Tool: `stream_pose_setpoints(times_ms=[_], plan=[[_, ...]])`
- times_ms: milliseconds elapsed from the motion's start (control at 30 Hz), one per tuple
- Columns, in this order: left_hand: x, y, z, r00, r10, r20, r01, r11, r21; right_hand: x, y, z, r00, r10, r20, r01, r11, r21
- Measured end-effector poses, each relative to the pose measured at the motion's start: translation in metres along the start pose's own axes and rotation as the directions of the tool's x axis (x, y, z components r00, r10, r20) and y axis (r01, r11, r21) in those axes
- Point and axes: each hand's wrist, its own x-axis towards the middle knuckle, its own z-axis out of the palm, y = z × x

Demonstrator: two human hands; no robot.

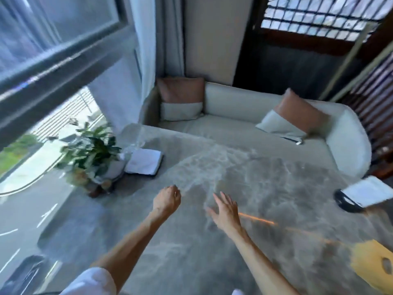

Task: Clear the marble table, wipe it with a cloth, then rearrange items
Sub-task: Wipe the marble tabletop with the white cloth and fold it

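With the left hand [167, 198] clenched on nothing visible and the right hand [224, 209] spread and released above the marble desk [265, 199], the folded white cloth [145, 161] at centre-left beside the potted plant [91, 154] looks soft, light, best pinched at an edge.

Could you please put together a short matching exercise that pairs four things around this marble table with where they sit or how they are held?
Things:
1. potted plant
2. folded white towel
3. left hand
4. right hand

Descriptions:
A. fingers spread open above the marble table
B. curled into a loose fist
C. at the table's far left corner by the window
D. lying flat just right of the plant

Pairs: 1-C, 2-D, 3-B, 4-A
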Motion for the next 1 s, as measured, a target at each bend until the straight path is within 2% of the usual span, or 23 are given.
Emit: stream_pose_setpoints(times_ms=[133, 233, 367, 500, 667, 767, 800, 1000], plan=[[0.037, -0.078, -0.052, 0.991, -0.135, 0.024, 0.136, 0.989, -0.056, 0.046, -0.091, 0.028, 0.995, -0.035, 0.089, 0.038, 0.999, -0.034], [0.067, -0.119, -0.076, 0.971, -0.236, 0.03, 0.237, 0.955, -0.176, 0.084, -0.141, 0.042, 0.98, -0.081, 0.18, 0.094, 0.994, -0.062], [0.111, -0.155, -0.083, 0.919, -0.379, 0.107, 0.391, 0.853, -0.346, 0.136, -0.189, 0.056, 0.953, -0.119, 0.28, 0.152, 0.983, -0.099], [0.147, -0.169, -0.073, 0.88, -0.429, 0.204, 0.472, 0.737, -0.484, 0.183, -0.216, 0.069, 0.933, -0.102, 0.346, 0.154, 0.98, -0.127], [0.192, -0.171, -0.058, 0.788, -0.544, 0.289, 0.584, 0.51, -0.631, 0.239, -0.236, 0.09, 0.909, -0.111, 0.402, 0.184, 0.971, -0.149], [0.21, -0.172, -0.053, 0.662, -0.645, 0.382, 0.643, 0.226, -0.732, 0.265, -0.245, 0.107, 0.884, -0.125, 0.451, 0.22, 0.962, -0.163], [0.216, -0.173, -0.051, 0.641, -0.65, 0.409, 0.639, 0.156, -0.753, 0.272, -0.248, 0.113, 0.871, -0.126, 0.474, 0.228, 0.959, -0.165], [0.236, -0.183, -0.029, 0.59, -0.65, 0.48, 0.556, -0.105, -0.825, 0.293, -0.251, 0.149, 0.808, -0.069, 0.585, 0.221, 0.956, -0.193]])
